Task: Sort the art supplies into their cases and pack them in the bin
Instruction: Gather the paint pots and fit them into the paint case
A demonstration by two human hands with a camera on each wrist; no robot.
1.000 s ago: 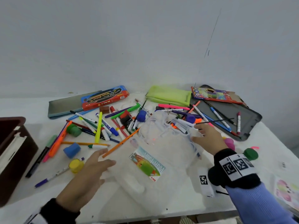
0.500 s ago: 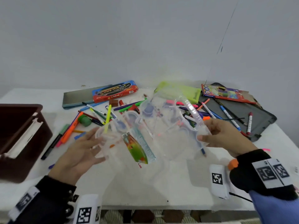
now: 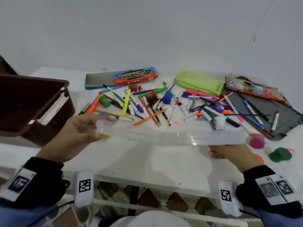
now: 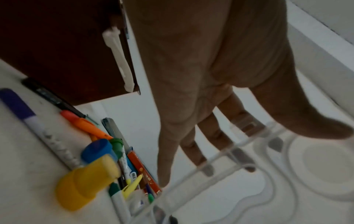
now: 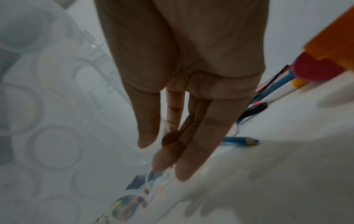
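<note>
White table (image 3: 164, 163) strewn with art supplies

A heap of markers and pencils (image 3: 157, 105) lies mid-table. Left of it stands a brown bin (image 3: 32, 102); behind it a red box (image 3: 136, 76) and green pouch (image 3: 199, 82); right, a dark tray (image 3: 268, 110).

Your left hand (image 3: 77, 130) is out in front of you, palm turned in, with long fingers (image 4: 193, 145) and thumb pinching one end of the clear case (image 3: 172, 136). Your right hand (image 3: 232, 153) holds the other end from below, fingers (image 5: 199, 136) nearly straight.
</note>
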